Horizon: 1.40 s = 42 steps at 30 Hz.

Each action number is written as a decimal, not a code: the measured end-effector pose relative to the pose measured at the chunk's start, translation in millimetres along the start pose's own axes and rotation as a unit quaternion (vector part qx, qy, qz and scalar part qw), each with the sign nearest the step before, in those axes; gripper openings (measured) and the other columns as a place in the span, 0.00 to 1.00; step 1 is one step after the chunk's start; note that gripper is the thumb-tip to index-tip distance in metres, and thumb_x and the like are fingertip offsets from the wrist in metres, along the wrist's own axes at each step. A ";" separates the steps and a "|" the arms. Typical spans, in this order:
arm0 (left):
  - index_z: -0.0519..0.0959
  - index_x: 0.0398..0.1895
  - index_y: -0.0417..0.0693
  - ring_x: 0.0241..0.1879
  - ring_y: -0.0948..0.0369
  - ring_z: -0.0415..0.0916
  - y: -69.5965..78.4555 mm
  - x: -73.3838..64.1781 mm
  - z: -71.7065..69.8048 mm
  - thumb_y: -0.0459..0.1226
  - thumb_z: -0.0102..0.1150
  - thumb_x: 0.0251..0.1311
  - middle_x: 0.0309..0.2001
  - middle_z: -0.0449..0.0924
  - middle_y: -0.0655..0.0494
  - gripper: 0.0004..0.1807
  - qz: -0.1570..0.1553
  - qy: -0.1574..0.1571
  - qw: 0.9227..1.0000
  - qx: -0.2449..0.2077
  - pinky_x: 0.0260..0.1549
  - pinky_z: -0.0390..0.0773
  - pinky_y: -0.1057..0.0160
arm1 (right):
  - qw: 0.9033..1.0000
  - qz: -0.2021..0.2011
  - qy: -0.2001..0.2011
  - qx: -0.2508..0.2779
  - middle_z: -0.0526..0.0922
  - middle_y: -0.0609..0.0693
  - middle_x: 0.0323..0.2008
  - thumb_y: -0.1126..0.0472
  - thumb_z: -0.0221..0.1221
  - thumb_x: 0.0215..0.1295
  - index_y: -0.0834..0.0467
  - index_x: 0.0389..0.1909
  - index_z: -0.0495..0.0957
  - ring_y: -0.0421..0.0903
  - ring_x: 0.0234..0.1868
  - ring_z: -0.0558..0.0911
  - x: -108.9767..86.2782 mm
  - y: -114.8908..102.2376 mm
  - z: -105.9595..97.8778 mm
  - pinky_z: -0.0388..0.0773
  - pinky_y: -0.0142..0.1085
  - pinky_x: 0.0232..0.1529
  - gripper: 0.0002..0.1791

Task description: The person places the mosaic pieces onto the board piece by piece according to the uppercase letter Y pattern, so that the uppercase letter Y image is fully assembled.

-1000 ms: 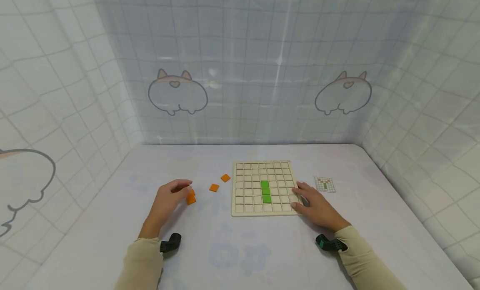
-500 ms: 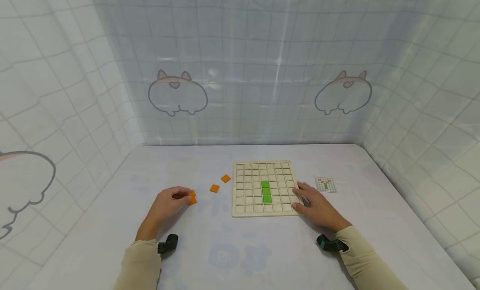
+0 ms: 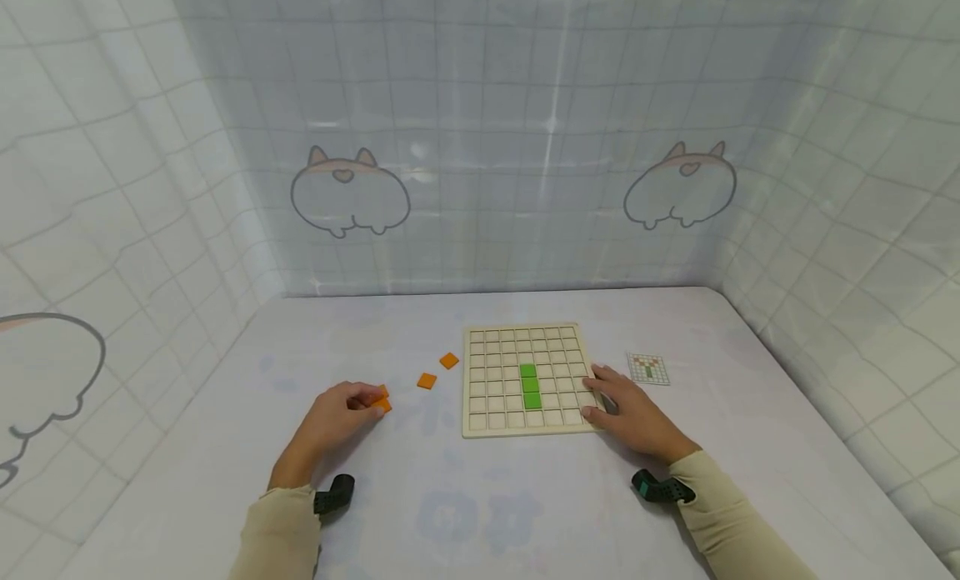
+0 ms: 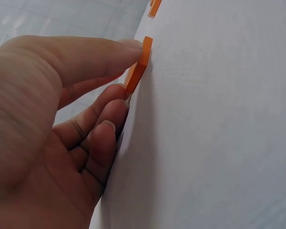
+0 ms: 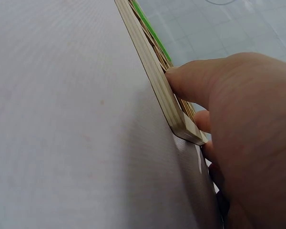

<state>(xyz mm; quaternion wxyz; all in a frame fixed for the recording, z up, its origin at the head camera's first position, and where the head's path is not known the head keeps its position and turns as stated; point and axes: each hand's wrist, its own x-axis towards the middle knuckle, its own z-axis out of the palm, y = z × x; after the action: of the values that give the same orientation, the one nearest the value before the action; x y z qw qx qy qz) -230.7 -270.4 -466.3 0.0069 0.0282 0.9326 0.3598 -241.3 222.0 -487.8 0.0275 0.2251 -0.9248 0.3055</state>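
Note:
At the left of the head view, my left hand (image 3: pixel 330 422) pinches an orange square tile (image 4: pixel 143 67) between thumb and index finger, low at the tabletop. A second orange tile (image 3: pixel 383 391) lies right by it, partly covered by the fingers. My right hand (image 3: pixel 636 415) rests on the right edge of a wooden grid board (image 3: pixel 467 397), thumb and fingers spread over its rim. Three green tiles (image 3: pixel 530 386) sit in a column in the board's grid. In the right wrist view the thumb (image 5: pixel 193 81) lies on the board's edge.
Two loose orange tiles, one nearer (image 3: pixel 427 382) and one farther (image 3: pixel 448 361), lie between my left hand and the board. A small printed pattern card (image 3: pixel 648 369) is right of the board. Tiled-pattern curtains (image 3: pixel 480 188) enclose the table's back and sides.
My left thumb and index finger have closed on the orange tile, and that hand has lowered slightly. The right hand stays on the board. The head view has shifted a little.

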 end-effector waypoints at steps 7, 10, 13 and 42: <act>0.84 0.51 0.45 0.41 0.58 0.75 -0.5 0.4 2.0 0.40 0.71 0.59 0.41 0.80 0.56 0.17 0.009 0.004 1.000 0.002 0.43 0.74 0.57 | 1.000 -0.003 -0.001 -0.001 0.59 0.59 0.75 0.42 0.58 0.71 0.60 0.71 0.69 0.63 0.76 0.54 0.5 1.0 0.6 0.54 0.64 0.68 0.35; 0.85 0.49 0.46 0.40 0.59 0.74 -1.4 0.8 2.7 0.40 0.71 0.59 0.40 0.80 0.57 0.16 0.012 0.007 1.000 0.001 0.43 0.74 0.57 | 1.000 -0.003 0.000 -0.001 0.59 0.59 0.75 0.43 0.58 0.71 0.61 0.71 0.69 0.62 0.76 0.54 0.6 1.3 0.7 0.54 0.63 0.68 0.35; 0.85 0.48 0.47 0.40 0.59 0.74 -2.4 1.1 3.9 0.40 0.72 0.59 0.40 0.80 0.57 0.15 0.012 0.010 1.000 0.000 0.42 0.74 0.57 | 1.000 -0.001 -0.001 0.002 0.59 0.59 0.75 0.44 0.59 0.71 0.61 0.70 0.70 0.62 0.76 0.54 0.7 1.1 0.4 0.54 0.63 0.68 0.35; 0.82 0.45 0.45 0.40 0.57 0.73 1.7 0.2 5.7 0.35 0.70 0.59 0.39 0.79 0.55 0.12 0.006 0.008 1.000 -0.006 0.40 0.74 0.58 | 1.000 -0.009 0.006 -0.001 0.60 0.60 0.75 0.45 0.59 0.71 0.61 0.70 0.70 0.63 0.75 0.54 0.4 1.4 -1.0 0.55 0.62 0.68 0.34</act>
<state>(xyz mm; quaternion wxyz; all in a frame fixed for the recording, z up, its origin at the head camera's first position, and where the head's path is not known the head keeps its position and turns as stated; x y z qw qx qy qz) -230.7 -265.4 -469.4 -0.0023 0.0310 0.9303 0.3656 -242.4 223.4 -487.7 0.0362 0.2320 -0.9227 0.3057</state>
